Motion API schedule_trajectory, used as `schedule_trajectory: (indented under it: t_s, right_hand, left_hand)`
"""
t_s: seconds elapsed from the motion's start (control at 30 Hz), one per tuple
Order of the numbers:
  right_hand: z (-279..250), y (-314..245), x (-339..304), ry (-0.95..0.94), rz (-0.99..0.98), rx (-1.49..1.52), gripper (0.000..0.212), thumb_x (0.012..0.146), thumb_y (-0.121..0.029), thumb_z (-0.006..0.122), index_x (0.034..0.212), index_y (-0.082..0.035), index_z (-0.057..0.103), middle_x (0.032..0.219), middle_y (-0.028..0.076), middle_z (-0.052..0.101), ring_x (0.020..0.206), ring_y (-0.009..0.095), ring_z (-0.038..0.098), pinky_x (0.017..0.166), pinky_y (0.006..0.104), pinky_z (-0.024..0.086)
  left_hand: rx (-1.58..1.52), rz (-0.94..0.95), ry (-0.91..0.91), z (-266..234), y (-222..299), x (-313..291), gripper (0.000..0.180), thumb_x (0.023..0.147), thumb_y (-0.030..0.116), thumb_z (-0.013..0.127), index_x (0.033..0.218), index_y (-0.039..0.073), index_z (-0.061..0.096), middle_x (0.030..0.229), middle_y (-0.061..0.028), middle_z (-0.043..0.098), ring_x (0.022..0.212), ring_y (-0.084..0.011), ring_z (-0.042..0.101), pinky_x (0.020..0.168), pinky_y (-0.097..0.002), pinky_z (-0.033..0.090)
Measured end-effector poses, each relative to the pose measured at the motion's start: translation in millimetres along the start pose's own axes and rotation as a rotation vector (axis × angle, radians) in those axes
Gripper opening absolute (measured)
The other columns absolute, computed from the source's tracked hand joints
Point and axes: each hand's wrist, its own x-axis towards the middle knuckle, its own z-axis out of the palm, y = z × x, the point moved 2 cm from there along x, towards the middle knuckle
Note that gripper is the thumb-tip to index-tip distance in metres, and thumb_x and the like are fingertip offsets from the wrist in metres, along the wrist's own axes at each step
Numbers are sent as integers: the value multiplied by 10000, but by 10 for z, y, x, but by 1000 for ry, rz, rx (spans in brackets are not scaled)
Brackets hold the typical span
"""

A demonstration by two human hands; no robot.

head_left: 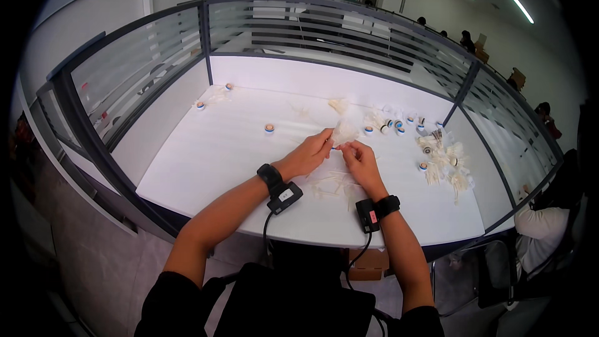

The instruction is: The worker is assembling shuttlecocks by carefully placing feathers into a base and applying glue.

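Observation:
Above the middle of the white table, my two hands meet at a feathered shuttlecock (345, 131), its pale skirt pointing away from me. My left hand (312, 151) has its fingers closed around the shuttlecock's left side. On the other side, my right hand (360, 159) pinches close to the cork end; whether a single feather is between its fingertips is too small to tell. Loose cream feathers (331, 184) are scattered on the table just below my hands. A lone cork base (269, 128) with a blue-and-white band stands left of my left hand.
Several cork bases (400, 130) cluster right of my hands. Further right lies a heap of shuttlecocks and feathers (450, 153). Two more bases, one of them here (200, 106), sit far left. A partition (324, 78) encloses the table. Another person's sleeve (541, 224) shows at right.

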Motion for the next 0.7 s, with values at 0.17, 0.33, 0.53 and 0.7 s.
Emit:
schedule_trajectory:
  t_s: [0.17,0.33,0.53,0.7]
  right_hand:
    - [14,70,11,-43,19,139,184,1038,-144,537,1064,1,648,751,-7,600,633,56,457,553,240,364]
    - [39,28,-10,10,-38,90,123,1029,-79,537,1068,21,596,802,49,677,580,78,511,530,244,420]
    - [13,16,2,-34,-10,37,103,1038,-75,540,1059,17,581,816,45,671,582,73,504,537,228,410]
    - [11,63,28,6,-65,65,99,1025,-72,554,1027,21,585,792,53,688,553,70,499,512,240,409]
  left_hand:
    - [-22,40,111,0,75,-15,287,1095,249,424,1211,1,511,794,-103,602,716,-185,589,692,-340,481]
    - [-28,44,115,-17,54,-13,299,1094,259,432,1214,5,536,770,-97,598,707,-176,583,680,-333,473]
    - [-44,9,103,-35,94,-22,293,1092,254,440,1185,3,558,764,-89,600,691,-161,578,668,-324,466]
    - [-109,28,143,-22,88,-22,278,1090,249,445,1133,1,565,759,-82,599,689,-144,571,660,-311,460]
